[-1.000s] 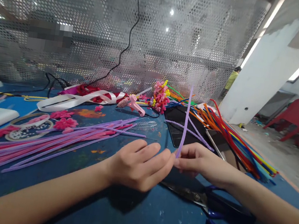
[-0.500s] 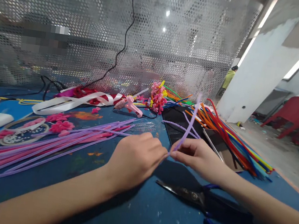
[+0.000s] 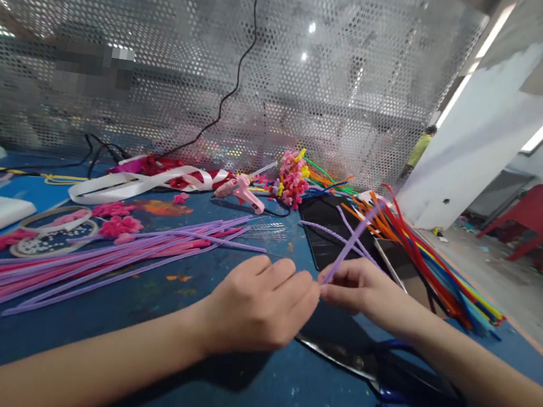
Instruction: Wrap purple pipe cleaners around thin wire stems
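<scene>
My left hand [image 3: 265, 304] is closed in a fist-like pinch, its back toward me, so most of its fingers are hidden. Right beside it, my right hand [image 3: 368, 290] pinches a lilac pipe cleaner [image 3: 351, 243] between thumb and index finger. The pipe cleaner's free end rises up and to the right; its lower end runs to the left hand's fingertips, where the fingers cover it. Below the hands lie blue-handled scissors [image 3: 355, 362], partly under my right forearm. A bundle of lilac and pink pipe cleaners [image 3: 106, 260] lies to the left.
Behind the hands are a pink glue gun [image 3: 242, 193], white ribbon [image 3: 145, 187] and a pink-yellow fuzzy cluster [image 3: 293, 179]. Coloured pipe cleaners [image 3: 436, 274] and a phone-like slab [image 3: 401, 265] lie right. A bead dish [image 3: 54, 237] is left. A perforated metal panel [image 3: 172, 48] stands behind.
The view has shifted slightly, so the table things appear a little to the right. The pipe cleaner's free end leans further right and sits lower. Both hands stay close together.
</scene>
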`<state>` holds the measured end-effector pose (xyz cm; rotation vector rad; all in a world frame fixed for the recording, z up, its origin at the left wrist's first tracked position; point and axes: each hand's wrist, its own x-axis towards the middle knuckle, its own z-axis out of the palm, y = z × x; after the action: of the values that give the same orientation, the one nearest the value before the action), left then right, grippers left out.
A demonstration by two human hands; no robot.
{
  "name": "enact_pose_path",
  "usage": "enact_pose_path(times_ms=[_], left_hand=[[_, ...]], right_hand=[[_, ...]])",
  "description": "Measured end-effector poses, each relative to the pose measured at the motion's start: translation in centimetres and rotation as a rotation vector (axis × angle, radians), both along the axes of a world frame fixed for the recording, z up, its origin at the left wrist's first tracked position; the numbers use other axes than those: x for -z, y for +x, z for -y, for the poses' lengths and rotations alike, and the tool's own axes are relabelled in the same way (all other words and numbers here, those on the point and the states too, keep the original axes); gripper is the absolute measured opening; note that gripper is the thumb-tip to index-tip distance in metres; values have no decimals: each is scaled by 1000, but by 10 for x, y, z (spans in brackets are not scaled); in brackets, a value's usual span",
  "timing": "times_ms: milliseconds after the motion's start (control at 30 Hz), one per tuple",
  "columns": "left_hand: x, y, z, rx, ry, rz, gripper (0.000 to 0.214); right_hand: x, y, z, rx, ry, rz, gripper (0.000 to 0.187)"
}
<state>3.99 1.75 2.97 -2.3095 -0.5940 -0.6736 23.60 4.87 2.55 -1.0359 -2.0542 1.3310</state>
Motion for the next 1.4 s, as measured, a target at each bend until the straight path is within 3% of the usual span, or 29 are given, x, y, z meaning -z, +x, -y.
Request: enact_pose_path(times_ms=[100, 233, 433, 533, 600, 633, 733, 800, 833, 867, 900, 933, 967, 1033, 1133, 1167, 1200, 1233, 1300, 1333, 1400], left_hand=[[4, -5, -2, 58, 190, -79, 13], [8, -12, -8, 193, 277, -86, 20], [10, -17, -11, 258, 355, -85, 18], [9, -12, -9, 232, 282, -60, 14], [6, -5, -8, 113, 30, 21, 13], [3, -2, -8, 32, -184, 98, 14], [-8, 6, -9, -152, -1116, 431, 17], [-14, 9, -10, -179, -1762, 623, 17], [-16, 10, -9, -173, -2010, 680, 17], [-16, 10, -9, -165, -2176, 711, 17], [-15, 10, -8, -156, -2238, 719, 17], [-13, 10, -7, -147, -2186, 709, 17], [-11, 10, -5, -137, -2026, 669, 18], [-5, 7, -2, -115, -1441, 504, 20], [1, 2, 1, -42, -439, 158, 15], [2, 1, 2, -22, -219, 77, 13], [2, 0, 3, -23, -95, 33, 13], [1, 0, 3, -48, -71, 26, 14], [-2, 2, 2, -150, -305, 124, 18], [-5, 3, 1, -197, -545, 210, 21], [-11, 4, -3, -232, -1172, 417, 23]], right_hand=[[-1, 1, 0, 11, -396, -59, 30], [2, 4, -1, -46, -703, -108, 29], [6, 5, 0, -112, -876, -154, 24], [7, 3, -1, -65, -782, -148, 27], [7, 1, -1, 11, -559, -128, 26], [8, 1, -1, 41, -403, -113, 26], [10, 3, 0, 43, 198, -72, 19], [14, 7, 0, -36, 666, -65, 16], [17, 10, 0, -95, 884, -60, 18], [20, 12, -1, -141, 1057, -48, 20], [23, 13, -2, -196, 1162, -21, 20], [25, 14, -3, -203, 1202, -24, 20], [25, 14, -4, -178, 1173, -40, 19], [23, 10, -4, -99, 949, -77, 15], [14, 2, -2, -8, 445, -65, 21], [12, 0, -1, 4, 298, -53, 26], [11, -2, 0, 10, 192, -50, 30], [11, -3, 0, 17, 142, -52, 32], [13, -4, 2, 36, 242, -63, 27], [15, -4, 3, 35, 375, -72, 21], [19, -1, 4, -2, 704, -88, 12]])
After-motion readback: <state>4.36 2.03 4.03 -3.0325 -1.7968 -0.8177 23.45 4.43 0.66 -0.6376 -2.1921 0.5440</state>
